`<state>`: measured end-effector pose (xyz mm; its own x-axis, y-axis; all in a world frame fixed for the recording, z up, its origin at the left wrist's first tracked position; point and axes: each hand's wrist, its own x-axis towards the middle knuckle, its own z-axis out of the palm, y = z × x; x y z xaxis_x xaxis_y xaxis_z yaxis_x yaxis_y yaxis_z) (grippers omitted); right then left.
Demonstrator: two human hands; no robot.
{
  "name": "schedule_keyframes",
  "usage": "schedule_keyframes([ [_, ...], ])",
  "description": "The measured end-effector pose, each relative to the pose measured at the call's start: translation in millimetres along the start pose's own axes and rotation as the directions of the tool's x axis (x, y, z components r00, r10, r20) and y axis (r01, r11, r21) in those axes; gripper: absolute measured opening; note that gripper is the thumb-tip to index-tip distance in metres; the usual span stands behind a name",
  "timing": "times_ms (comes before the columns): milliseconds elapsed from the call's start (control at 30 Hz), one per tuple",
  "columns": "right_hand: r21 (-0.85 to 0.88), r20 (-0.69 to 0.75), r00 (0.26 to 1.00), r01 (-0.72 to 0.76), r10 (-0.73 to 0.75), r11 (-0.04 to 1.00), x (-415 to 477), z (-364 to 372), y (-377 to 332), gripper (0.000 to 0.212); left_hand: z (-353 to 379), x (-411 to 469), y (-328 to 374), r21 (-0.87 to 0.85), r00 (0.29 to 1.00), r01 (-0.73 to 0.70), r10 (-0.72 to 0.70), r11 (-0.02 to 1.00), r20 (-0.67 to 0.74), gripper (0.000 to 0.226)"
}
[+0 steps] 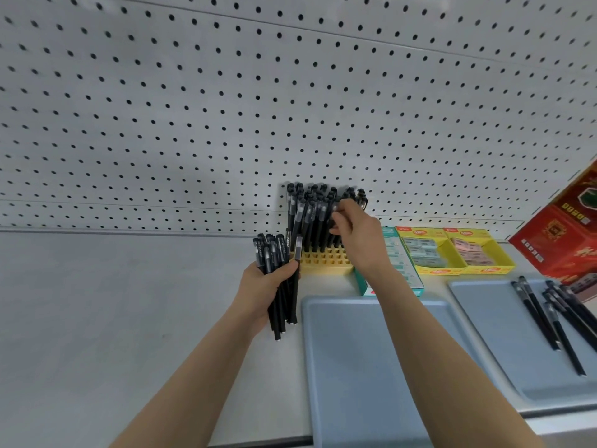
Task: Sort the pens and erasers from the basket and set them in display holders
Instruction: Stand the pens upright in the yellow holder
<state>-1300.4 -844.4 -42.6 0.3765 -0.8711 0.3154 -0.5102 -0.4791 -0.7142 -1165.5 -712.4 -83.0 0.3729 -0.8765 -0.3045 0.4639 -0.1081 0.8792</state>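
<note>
Noted left hand (262, 286) wrapped round a bundle of black pens (274, 253), just in front of the yellow pen holder (323, 260) at the shelf's (129, 302) back edge. Saw right hand (353, 236) seemingly pinching one standing pen among those already slotted. Spotted loose pens (560, 302) on the right tray (484, 318). Judged pens light, stiff, smooth-barrelled, apt to slide from a bundle. Best taken singly at mid-barrel, then steered near the cap into a slot.

Bright, even light; bowed edges.
</note>
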Motion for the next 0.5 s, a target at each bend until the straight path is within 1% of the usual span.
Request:
schedule_keyframes([
  [67, 0.018, 0.016, 0.999, -0.028, 0.028, 0.999, -3, 3, 5, 0.011, 2, 0, 0, 0.000, 1.000, -0.002, 0.002, 1.000, 0.005, 0.019],
  [133, 0.033, -0.015, 0.999, -0.038, 0.038, 0.999, -5, 3, 7, 0.011, 3, 0, -1, 0.001, 1.000, -0.008, 0.008, 1.000, 0.006, 0.016],
  [200, 0.001, -0.090, 0.996, -0.031, 0.031, 1.000, -7, 4, 7, 0.011, 4, 0, -1, 0.005, 1.000, -0.010, 0.010, 1.000, 0.004, 0.016],
  [267, -0.009, -0.177, 0.982, -0.062, 0.060, 0.998, -13, 4, 4, 0.017, 6, 0, -1, 0.002, 1.000, -0.011, 0.011, 1.000, 0.007, 0.018],
  [300, 0.004, -0.193, 0.977, -0.085, 0.084, 0.996, -16, 5, 1, 0.020, 7, 1, -1, 0.006, 1.000, -0.013, 0.013, 1.000, 0.006, 0.019],
  [333, 0.019, -0.173, 0.979, -0.107, 0.109, 0.994, -21, 6, -2, 0.023, 8, 1, -1, 0.017, 1.000, -0.016, 0.016, 1.000, 0.001, 0.019],
  [367, 0.037, -0.117, 0.985, -0.124, 0.127, 0.992, -25, 8, -4, 0.026, 9, 1, -2, 0.033, 1.000, -0.020, 0.021, 0.999, -0.004, 0.020],
  [433, 0.111, 0.038, 0.988, -0.153, 0.149, 0.982, -32, 14, -6, 0.027, 10, 1, -3, 0.068, 1.000, -0.030, 0.030, 0.997, -0.008, 0.021],
  [500, 0.216, 0.154, 0.972, -0.210, 0.179, 0.954, -35, 17, -7, 0.024, 11, 1, -3, 0.088, 0.999, -0.038, 0.038, 0.995, 0.001, 0.022],
])
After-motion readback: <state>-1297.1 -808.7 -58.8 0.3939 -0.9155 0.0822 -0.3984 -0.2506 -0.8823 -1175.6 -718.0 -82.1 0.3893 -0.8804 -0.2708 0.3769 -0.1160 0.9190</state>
